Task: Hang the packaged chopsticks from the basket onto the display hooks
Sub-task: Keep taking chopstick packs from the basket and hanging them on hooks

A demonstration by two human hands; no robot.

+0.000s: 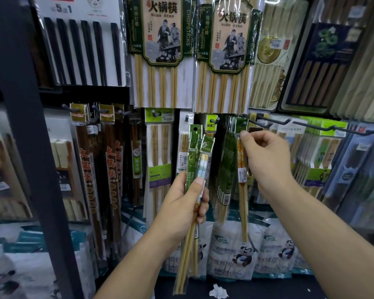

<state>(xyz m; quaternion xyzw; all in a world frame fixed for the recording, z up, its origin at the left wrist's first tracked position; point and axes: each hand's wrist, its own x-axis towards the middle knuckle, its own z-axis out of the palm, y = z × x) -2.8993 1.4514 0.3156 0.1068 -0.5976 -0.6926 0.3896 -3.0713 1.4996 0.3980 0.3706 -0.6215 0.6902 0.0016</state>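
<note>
My left hand (pixel 181 203) grips a small bundle of green-topped chopstick packs (pixel 195 160), held upright in front of the display with the sticks hanging below my fist. My right hand (pixel 266 158) pinches the top of one pack with an orange pattern (pixel 242 169), holding it up against a row of like green packs (pixel 227 160) that hang on a hook (pixel 242 124). A black display hook (pixel 268 120) juts out just above my right hand. The basket is out of view.
The wall is dense with hanging chopstick packs: large green-labelled bamboo sets (pixel 162 50) above, dark red ones (pixel 112 173) at left. A black shelf post (pixel 30 147) stands at left. Panda-printed bags (pixel 231 253) sit below, and a crumpled white scrap (pixel 218 291) lies near the bottom.
</note>
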